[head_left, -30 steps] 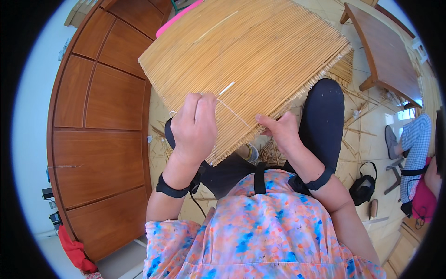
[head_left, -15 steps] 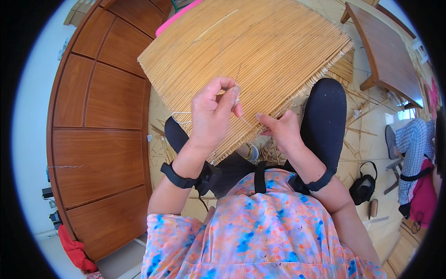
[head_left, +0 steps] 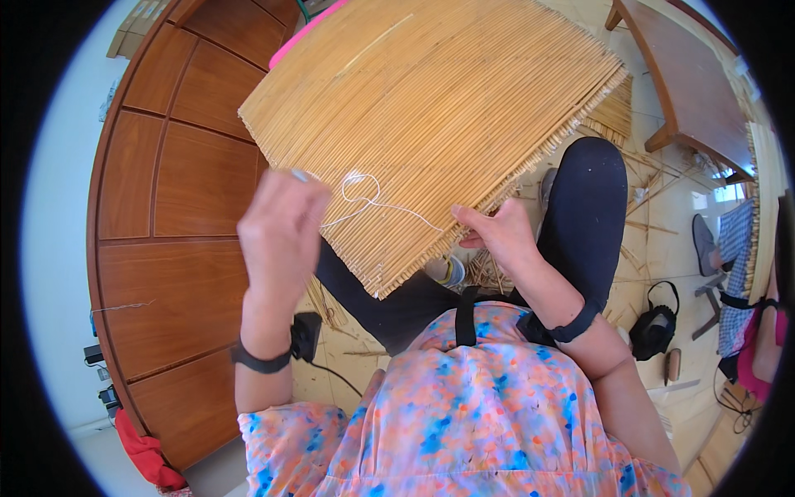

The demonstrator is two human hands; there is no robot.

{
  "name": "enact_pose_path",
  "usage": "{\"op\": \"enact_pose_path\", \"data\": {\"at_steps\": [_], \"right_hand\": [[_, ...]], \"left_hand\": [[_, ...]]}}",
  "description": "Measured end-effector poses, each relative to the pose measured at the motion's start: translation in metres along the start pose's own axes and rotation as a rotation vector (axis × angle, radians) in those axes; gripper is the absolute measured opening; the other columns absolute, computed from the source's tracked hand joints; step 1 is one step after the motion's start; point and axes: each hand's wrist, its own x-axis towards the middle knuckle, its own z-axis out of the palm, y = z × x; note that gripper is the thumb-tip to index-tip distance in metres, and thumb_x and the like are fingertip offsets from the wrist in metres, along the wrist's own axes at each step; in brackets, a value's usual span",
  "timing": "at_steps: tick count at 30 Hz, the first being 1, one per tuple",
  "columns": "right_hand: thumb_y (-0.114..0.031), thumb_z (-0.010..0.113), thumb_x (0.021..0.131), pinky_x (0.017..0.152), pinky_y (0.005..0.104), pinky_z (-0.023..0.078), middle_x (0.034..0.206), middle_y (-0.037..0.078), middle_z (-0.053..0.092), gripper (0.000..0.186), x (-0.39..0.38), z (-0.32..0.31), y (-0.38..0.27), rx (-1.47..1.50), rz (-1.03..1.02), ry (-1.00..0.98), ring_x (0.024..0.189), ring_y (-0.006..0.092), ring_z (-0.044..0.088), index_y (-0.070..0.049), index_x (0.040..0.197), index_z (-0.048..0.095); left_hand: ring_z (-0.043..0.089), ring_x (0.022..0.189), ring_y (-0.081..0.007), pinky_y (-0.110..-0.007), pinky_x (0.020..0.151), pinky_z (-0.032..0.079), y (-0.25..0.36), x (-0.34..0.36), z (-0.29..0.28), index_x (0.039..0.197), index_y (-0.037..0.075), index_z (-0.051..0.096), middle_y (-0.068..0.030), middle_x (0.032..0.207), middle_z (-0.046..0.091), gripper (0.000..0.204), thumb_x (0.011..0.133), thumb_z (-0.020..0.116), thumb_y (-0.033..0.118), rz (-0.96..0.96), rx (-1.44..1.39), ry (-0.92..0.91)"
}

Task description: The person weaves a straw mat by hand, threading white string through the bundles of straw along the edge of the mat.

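Observation:
A mat of thin straw-coloured reed stalks (head_left: 447, 108) lies over my knees, slanting across the upper middle. My right hand (head_left: 505, 236) pinches its near edge between thumb and fingers. Off the mat's left side is my left hand (head_left: 286, 215), raised, its fingers curled and smeared by motion. White thread (head_left: 397, 207) runs from the near edge beside my right hand, loops loosely over the stalks and leads back to my left hand. Whether a needle is in the left fingers is hidden by blur.
A brown wooden cabinet (head_left: 199, 199) stands close on the left. At the upper right is a low wooden table (head_left: 696, 74). Loose stalks (head_left: 646, 199) litter the tiled floor, where a black bag (head_left: 654, 323) lies. Another person's checked trouser leg (head_left: 733, 265) shows at the far right.
My left hand has swung left from above the mat to beyond its left side. The thread now lies looped on the stalks. My right hand keeps its pinch on the edge.

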Motion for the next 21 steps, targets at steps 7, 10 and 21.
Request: {"op": "enact_pose_path", "data": {"at_steps": [7,10,21], "right_hand": [[-0.014,0.069,0.082,0.056,0.0272,0.056,0.091,0.011,0.068,0.028,-0.003,0.006,0.001,0.086,-0.043,0.021,0.072,0.0161,0.067,0.003,0.104,0.063],[-0.013,0.07,0.081,0.055,0.0273,0.056,0.091,0.011,0.068,0.028,-0.001,0.004,0.005,0.097,-0.063,0.02,0.072,0.0161,0.067,0.004,0.104,0.063],[-0.01,0.07,0.081,0.054,0.0258,0.056,0.089,0.01,0.068,0.025,0.001,0.003,0.003,0.061,-0.06,0.016,0.071,0.0152,0.067,0.004,0.101,0.065]], "left_hand": [[0.056,0.052,-0.0263,-0.036,0.043,0.044,0.018,-0.023,0.028,0.075,0.01,0.055,-0.0054,0.061,0.051,0.009,0.072,0.063,0.005,0.231,-0.019,-0.424],[0.057,0.053,-0.0272,-0.037,0.044,0.045,0.02,-0.019,0.033,0.076,0.01,0.055,-0.0044,0.062,0.05,0.011,0.068,0.062,0.005,0.25,0.025,-0.456],[0.057,0.054,-0.0235,-0.034,0.045,0.046,0.028,-0.006,0.038,0.097,0.01,0.069,-0.0048,0.066,0.051,0.029,0.069,0.063,0.004,0.294,0.158,-0.537]]}}
